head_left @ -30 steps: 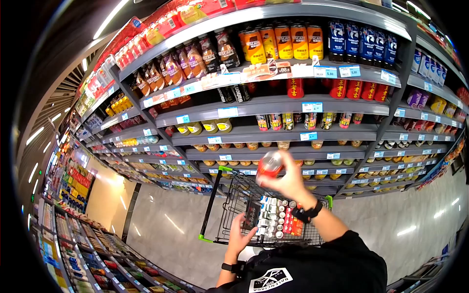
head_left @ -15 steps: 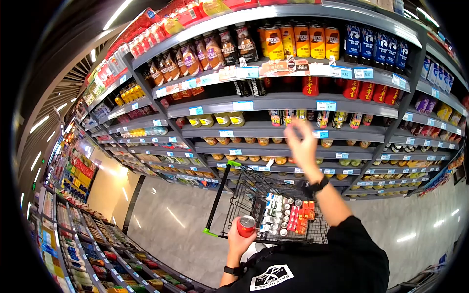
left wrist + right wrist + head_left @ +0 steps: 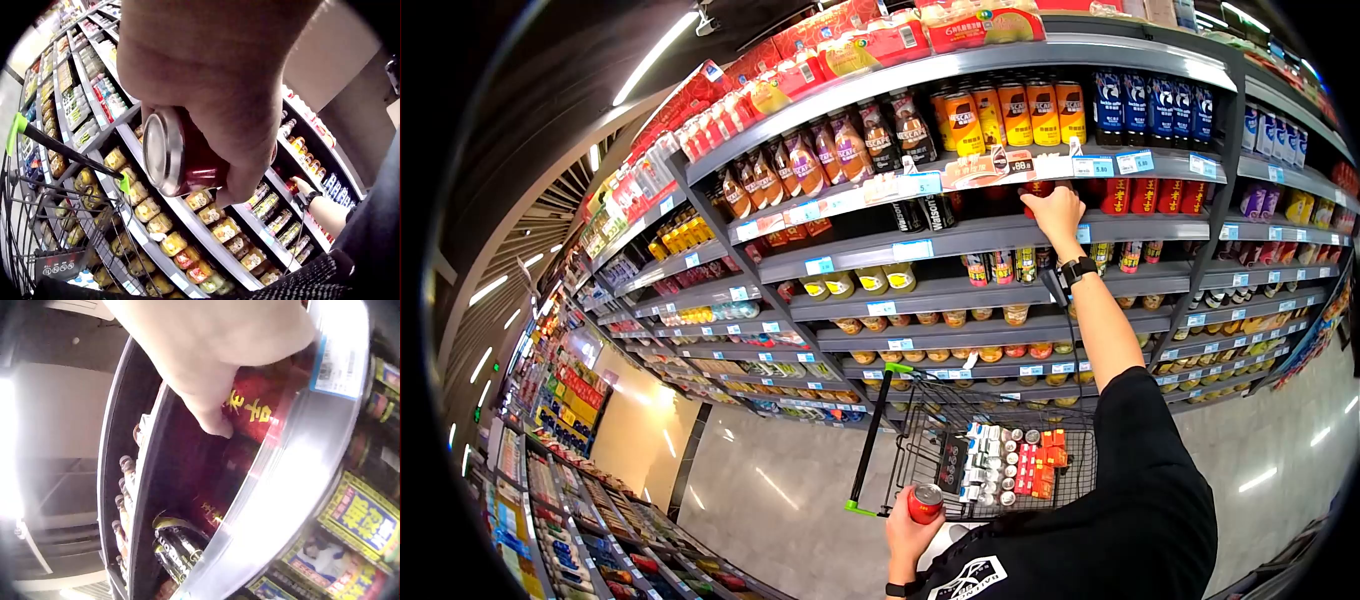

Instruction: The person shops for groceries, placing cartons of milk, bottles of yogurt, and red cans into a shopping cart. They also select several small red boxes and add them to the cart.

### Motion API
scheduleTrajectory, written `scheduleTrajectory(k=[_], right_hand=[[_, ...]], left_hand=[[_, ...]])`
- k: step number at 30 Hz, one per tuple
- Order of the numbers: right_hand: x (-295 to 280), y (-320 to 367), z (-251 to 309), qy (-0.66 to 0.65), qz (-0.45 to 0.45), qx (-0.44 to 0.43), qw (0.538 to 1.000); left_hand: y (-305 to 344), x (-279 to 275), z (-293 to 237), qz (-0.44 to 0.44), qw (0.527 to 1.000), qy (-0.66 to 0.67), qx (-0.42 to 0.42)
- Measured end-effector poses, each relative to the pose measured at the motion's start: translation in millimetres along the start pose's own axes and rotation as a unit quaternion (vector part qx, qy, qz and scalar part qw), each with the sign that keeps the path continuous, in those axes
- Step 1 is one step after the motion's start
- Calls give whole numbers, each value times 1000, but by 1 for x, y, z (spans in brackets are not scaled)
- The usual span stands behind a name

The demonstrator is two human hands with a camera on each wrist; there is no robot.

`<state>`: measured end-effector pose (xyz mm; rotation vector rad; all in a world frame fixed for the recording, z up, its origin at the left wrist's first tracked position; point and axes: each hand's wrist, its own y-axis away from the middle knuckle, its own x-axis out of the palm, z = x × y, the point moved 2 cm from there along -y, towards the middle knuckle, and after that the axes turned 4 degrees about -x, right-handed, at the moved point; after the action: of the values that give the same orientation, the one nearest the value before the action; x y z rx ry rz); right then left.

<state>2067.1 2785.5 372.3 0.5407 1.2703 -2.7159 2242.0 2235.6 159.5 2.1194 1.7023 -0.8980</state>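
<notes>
- Left hand (image 3: 908, 535) has its fingers wrapped tight round a red can (image 3: 926, 503), silver top up, held low right by the near edge of the shopping cart (image 3: 922, 455).
- Right hand (image 3: 1055, 212) is up at the shelf (image 3: 960, 238) below the coffee bottles (image 3: 840, 150), fingers curled onto a second red can (image 3: 256, 406) with gold lettering at the shelf's front edge.
- Cart's got drink cans (image 3: 990, 465) and red packs (image 3: 1040, 465) inside.
</notes>
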Motion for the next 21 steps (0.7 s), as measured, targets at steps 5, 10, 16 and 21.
scheduleTrajectory(k=[5,10,16,21], right_hand=[[6,1,-10,-52,-2,49,997],[-9,15,4,-132,-38,5,991],[-23,55,20,-227,-70,-39,971],[-46,115,33,-280,-141,-49,948]], left_hand=[[-5,-2,18,33,999,-9,23],[-11,-8,25,55,997,-4,56],[-26,-14,35,82,994,7,71],[-40,-18,50,88,993,22,72]])
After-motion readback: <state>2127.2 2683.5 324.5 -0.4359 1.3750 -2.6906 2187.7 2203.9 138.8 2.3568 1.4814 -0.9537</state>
